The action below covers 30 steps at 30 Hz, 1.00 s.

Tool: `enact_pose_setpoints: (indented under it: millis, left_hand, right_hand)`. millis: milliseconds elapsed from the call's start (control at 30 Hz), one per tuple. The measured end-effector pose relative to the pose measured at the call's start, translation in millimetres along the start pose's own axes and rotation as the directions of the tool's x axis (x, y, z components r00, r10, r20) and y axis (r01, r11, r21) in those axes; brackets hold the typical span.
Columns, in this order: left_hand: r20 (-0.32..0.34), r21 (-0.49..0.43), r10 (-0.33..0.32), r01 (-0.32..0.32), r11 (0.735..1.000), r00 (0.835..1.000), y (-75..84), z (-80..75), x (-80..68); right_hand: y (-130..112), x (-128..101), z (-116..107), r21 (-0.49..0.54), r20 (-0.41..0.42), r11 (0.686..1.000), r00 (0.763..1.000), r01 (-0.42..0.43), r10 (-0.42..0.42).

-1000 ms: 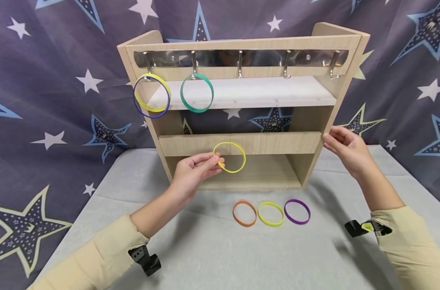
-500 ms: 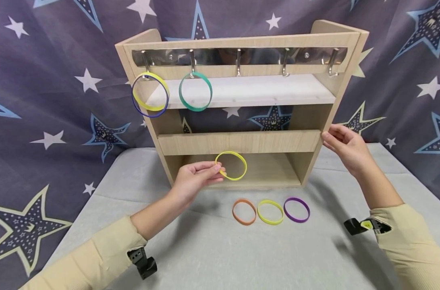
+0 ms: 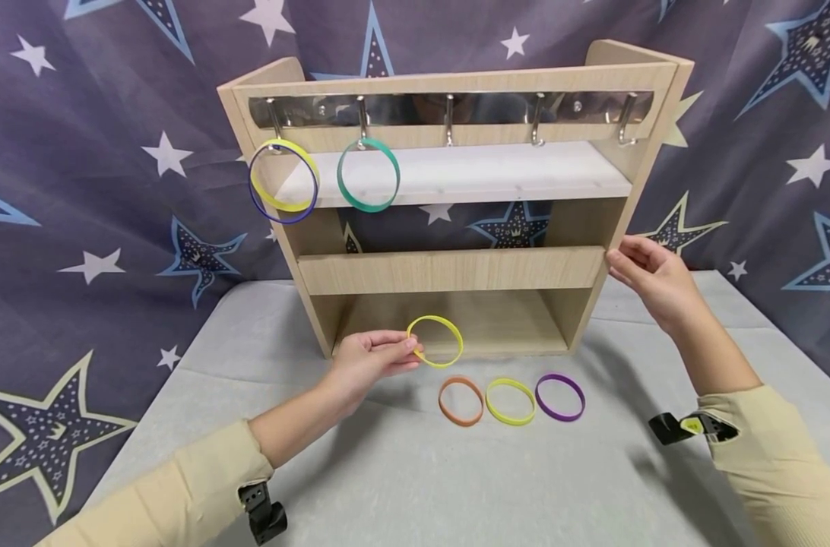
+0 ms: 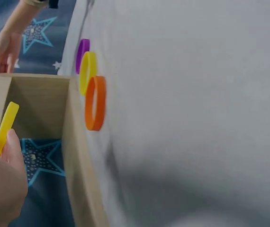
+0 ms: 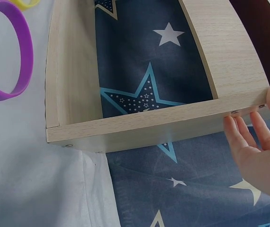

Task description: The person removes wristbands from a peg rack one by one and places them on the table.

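1 yellow ring (image 3: pixel 435 341), a thin, smooth hoop that looks like plastic or silicone, is pinched at its left rim by the left hand (image 3: pixel 369 359), fingers curled round it, low in front of the open bottom compartment of the wooden rack (image 3: pixel 456 270) and just above the counter (image 3: pixel 388 471). Just beside it, 3 more rings lie flat in a row on the counter: an orange ring (image 3: pixel 460 400), a yellow-green ring (image 3: pixel 510 401) and a purple ring (image 3: pixel 560 397), near one another; the head view does not settle whether they touch. The right hand (image 3: pixel 651 279) rests with straight, relaxed fingers against the rack's right side panel, touching its edge, as the right wrist view shows plainly. The step in hand reads as carrying a ring between rack and counter; which way it is headed cannot be told. A next move, by my judgement, calls for either a gentle lowering beside the orange ring or a lift to a hook, with the rack kept steady. Up top, a shiny metal strip carries 5 hooks (image 3: pixel 449 120); a yellow and a dark blue ring (image 3: pixel 283 181) hang together from the leftmost, and a green ring (image 3: pixel 368 175) from the 2nd. The rack is pale, matt wood grain with a white shelf; the counter wears a soft grey cloth, and a star-printed fabric (image 3: pixel 100 190) hangs behind.
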<state>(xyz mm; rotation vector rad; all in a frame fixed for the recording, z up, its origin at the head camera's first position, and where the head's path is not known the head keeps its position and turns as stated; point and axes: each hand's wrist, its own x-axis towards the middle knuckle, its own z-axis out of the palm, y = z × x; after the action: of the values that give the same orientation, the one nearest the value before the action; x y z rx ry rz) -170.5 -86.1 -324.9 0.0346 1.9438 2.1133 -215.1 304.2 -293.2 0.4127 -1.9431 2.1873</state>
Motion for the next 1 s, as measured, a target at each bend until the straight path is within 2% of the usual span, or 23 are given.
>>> enact_pose_setpoints:
  millis: [567,867,1000]
  left_hand:
    - [-0.03,0.031,-0.134,0.135,0.99,0.99,-38.9,-17.8,-9.5]
    - [-0.076,0.014,-0.179,0.181,0.983,0.981,-53.9,-20.8,-13.5]
    - [-0.105,0.007,-0.212,0.214,0.977,0.972,-59.4,-22.0,-13.4]
  right_hand:
    - [0,-1,1,0.025,0.003,1.0,1.0,0.014,-0.014]
    - [0,-1,1,0.028,0.007,0.999,1.0,0.02,-0.02]
    - [0,-1,1,0.034,0.006,0.999,1.0,0.022,-0.022]
